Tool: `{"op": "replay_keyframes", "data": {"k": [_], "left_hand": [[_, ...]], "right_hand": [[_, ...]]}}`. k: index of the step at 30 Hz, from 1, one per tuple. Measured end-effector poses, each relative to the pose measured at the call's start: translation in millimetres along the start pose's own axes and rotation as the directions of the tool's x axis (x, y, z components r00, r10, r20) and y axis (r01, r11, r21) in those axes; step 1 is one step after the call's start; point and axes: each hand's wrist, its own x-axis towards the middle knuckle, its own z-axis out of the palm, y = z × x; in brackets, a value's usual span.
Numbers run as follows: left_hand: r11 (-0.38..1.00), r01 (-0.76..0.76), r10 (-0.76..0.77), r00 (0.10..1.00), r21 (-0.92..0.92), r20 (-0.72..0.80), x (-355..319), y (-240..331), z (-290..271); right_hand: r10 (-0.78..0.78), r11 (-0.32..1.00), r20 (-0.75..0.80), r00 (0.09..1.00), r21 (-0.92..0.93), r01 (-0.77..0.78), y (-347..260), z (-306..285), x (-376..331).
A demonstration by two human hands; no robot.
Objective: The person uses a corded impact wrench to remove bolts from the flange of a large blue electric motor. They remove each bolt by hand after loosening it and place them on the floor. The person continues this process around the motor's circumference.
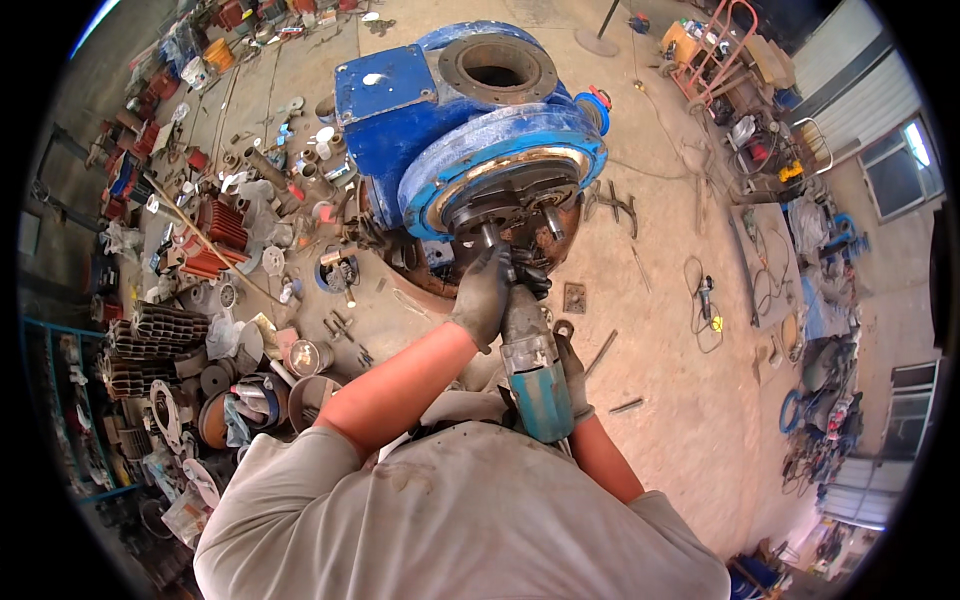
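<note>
The front end of the teal and grey power wrench (533, 375) is hidden where it meets the dark round steel plate (510, 205), so the exact bolt it touches cannot be made out. The left hand (482, 295), in a worn grey fabric glove, is closed over the tool's nose, just below the plate. The right hand (572, 375), also gloved, is mostly hidden behind the tool's body; its fingers curl around the grip.

The plate sits inside a big blue-painted cast metal pump casing (470, 110) with a bright worn ring, chipped paint and a round flanged opening on top. The casing stands on the dusty concrete floor (660, 330). At the left, finned metal parts, flanges and rusty scrap (190, 330) lie piled together, too cluttered to tell apart.
</note>
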Motion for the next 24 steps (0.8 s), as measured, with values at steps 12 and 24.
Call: {"op": "replay_keyframes", "data": {"k": [12,24], "left_hand": [[0.992,0.075,-0.064,0.992,-0.103,0.106,-18,26,25],[0.983,0.111,-0.119,0.992,-0.143,-0.051,-40,35,46]], "right_hand": [[-0.350,0.479,0.194,0.916,-0.803,0.354,-37,6,-5],[-0.339,0.407,0.273,0.900,-0.820,0.402,-43,0,-11]]}}
